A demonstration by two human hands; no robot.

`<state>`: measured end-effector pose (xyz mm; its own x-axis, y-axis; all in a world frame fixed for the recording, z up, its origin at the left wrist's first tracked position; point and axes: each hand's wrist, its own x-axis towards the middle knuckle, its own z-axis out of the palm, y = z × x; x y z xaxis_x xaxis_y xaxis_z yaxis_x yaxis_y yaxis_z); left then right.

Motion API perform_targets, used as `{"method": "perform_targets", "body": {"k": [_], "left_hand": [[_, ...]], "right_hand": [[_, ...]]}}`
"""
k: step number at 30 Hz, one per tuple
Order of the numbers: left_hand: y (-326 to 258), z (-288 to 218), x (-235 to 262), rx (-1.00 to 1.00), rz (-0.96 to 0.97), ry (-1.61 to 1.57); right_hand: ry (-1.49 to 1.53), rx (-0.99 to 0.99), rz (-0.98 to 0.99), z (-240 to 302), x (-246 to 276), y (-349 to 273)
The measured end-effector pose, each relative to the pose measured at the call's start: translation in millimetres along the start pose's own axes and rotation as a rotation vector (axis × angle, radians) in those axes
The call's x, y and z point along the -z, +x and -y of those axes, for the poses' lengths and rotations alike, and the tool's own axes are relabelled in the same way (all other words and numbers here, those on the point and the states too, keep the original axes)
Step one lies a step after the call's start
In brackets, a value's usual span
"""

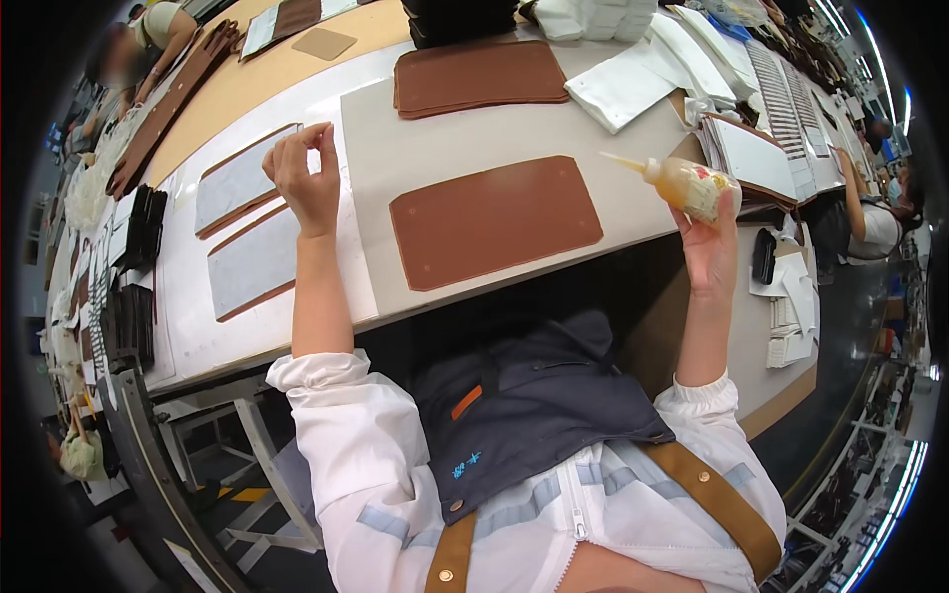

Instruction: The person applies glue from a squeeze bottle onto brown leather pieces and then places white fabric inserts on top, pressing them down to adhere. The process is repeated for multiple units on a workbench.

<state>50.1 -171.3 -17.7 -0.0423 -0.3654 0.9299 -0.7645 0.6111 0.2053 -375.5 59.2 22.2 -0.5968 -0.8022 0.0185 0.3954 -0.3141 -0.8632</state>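
My right hand (704,247) is wrapped round a squeeze bottle (700,188) with yellowish contents, raised over the table's right front. Its thin nozzle (623,160) points left, over the far right corner of a brown leather panel (494,222) that lies flat in front of me. Over the left part of the table I hold my left hand (304,183) up with its fingers curled together; anything between them is hidden. Beneath and beside it lie two brown-edged panels with pale grey faces, a farther panel (237,188) and a nearer panel (255,265).
A stack of brown leather panels (479,77) lies beyond the single one. White folded sheets (643,74) and a pale-faced stack (756,158) are at the far right. Dark stacked pieces (133,321) stand at the left edge. Co-workers are at both sides.
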Motion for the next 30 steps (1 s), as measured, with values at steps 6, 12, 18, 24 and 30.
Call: {"method": "perform_targets", "body": {"k": [6,12,18,24,30], "left_hand": [[0,5,1,-0.005,0.004,0.017],[2,4,4,0.000,0.018,0.036],[1,6,6,0.024,-0.001,0.032],[0,8,8,0.028,0.011,0.060],[1,8,10,0.039,0.006,0.071]], "right_hand": [[-0.184,0.141,0.041,-13,-10,-1],[-0.385,0.317,-0.056,-33,-18,6],[-0.407,0.308,-0.055,-46,-16,11],[-0.411,0.304,-0.085,-51,-13,15],[-0.420,0.316,-0.077,-50,-12,16]]}}
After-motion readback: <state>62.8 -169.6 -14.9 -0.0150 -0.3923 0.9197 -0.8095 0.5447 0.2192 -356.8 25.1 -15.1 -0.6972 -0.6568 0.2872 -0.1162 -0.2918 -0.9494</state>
